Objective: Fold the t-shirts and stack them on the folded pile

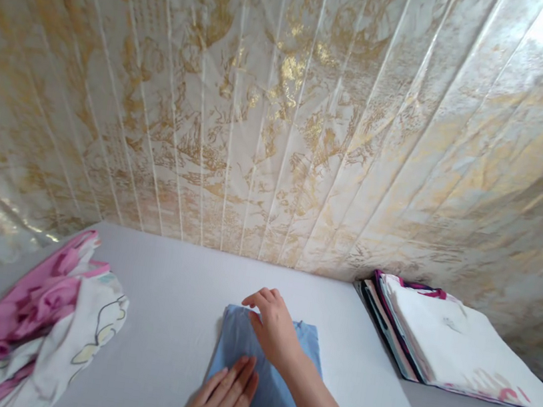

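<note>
my left hand and right hand lie open, flat on the folded blue cloth, and i think an uneven push could wrinkle its fold.

On my feed I see a pale table bearing a folded blue cloth at its near middle, a pink-and-white heap at left, and a stack of folded clothes at right.
</note>
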A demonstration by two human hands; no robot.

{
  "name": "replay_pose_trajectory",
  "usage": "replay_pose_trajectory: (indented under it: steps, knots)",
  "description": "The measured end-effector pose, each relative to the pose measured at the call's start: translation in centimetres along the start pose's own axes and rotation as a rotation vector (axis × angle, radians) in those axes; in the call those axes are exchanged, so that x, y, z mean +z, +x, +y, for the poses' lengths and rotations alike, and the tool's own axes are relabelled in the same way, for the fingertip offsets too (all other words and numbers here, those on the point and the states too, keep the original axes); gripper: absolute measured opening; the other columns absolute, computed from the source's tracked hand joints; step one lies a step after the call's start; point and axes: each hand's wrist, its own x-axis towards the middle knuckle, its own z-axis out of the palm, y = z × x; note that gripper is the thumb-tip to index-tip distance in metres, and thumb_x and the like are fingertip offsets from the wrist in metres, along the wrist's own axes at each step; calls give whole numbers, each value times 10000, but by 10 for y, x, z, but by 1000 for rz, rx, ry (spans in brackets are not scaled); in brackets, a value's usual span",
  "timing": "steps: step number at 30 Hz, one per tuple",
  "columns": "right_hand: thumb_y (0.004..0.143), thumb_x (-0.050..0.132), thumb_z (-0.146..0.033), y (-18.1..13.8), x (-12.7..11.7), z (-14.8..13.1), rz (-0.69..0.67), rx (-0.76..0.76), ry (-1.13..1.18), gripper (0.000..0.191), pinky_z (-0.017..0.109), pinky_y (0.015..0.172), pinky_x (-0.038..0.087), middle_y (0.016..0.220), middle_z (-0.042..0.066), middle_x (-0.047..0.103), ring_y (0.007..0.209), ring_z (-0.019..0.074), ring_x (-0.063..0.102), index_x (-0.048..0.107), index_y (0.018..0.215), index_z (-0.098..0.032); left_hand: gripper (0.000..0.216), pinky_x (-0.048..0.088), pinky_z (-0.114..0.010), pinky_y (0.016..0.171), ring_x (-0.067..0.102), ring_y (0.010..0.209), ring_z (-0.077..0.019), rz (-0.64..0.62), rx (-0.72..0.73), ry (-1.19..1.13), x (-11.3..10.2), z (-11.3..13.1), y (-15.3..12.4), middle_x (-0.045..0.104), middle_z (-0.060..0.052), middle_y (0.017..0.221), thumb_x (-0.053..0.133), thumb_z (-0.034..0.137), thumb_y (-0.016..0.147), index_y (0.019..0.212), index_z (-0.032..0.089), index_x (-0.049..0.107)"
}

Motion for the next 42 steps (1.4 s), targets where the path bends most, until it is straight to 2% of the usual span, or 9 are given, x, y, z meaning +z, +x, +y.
replay_pose_trajectory:
  steps: [3,7,14,19,25,28,32,36,42]
  knots:
    - [828,630,-109,28,15,-1,-84,-38,-6,173,305,887,424,995,43,662,980,207,542,708,943,-211,581,396,-273,1025,511,1282,-190,-27,-48,1,4,2,-5,481,-49,1446,364,232,1012,1547,229,138]
    - [830,648,-133,38,39,5,-89,-33,-4,81,299,859,404,957,45,659,944,202,542,699,859,-189,505,367,-331,1070,498,1294,-220,-55,-85,-36,9,8,-8,488,-39,1449,350,258,1016,1516,263,278]
    - [837,569,-98,33,64,9,52,29,-10,94,297,825,387,890,41,630,887,192,524,624,819,-171,480,224,-380,1158,451,1328,-218,85,-44,176,9,13,-11,503,-75,1438,370,237,1002,1479,189,354]
    - [843,552,-101,28,73,12,129,16,-8,103,295,819,404,901,28,624,889,195,530,599,827,-191,487,216,-390,1159,410,1356,-232,130,-63,207,11,14,-12,477,-73,1460,393,263,996,1479,211,354]
    - [868,545,-143,28,72,11,193,10,-10,129,275,849,439,986,8,651,949,181,583,594,923,-249,535,252,-362,1138,444,1334,-227,36,-94,114,16,11,-16,471,-66,1466,386,288,993,1514,236,279]
    - [903,469,-158,27,62,13,233,37,10,212,253,864,457,1053,6,669,1003,158,612,574,1044,-276,626,345,-360,1087,426,1347,-276,-81,-130,3,2,5,-5,420,-134,1486,434,454,961,1496,148,324]
    - [918,359,-149,0,44,32,286,62,5,361,309,962,440,1230,37,648,1152,160,589,520,1218,-268,746,365,-482,1091,290,1407,-364,-160,-354,-89,-22,-7,30,271,-216,1530,519,522,897,1453,46,374]
    - [922,343,-205,-51,41,67,355,53,-296,431,416,1040,388,1404,146,529,1347,240,433,515,1314,-153,745,318,-526,1124,238,1414,-379,-182,-497,-115,-22,-12,60,252,-252,1521,563,460,884,1436,-4,376]
    - [940,387,-505,-94,59,78,136,282,-458,646,458,1119,310,1542,149,313,1427,293,290,441,1431,-90,746,300,-533,1135,219,1422,-368,-157,-493,-106,-8,-7,60,247,-246,1523,547,493,889,1437,13,387]
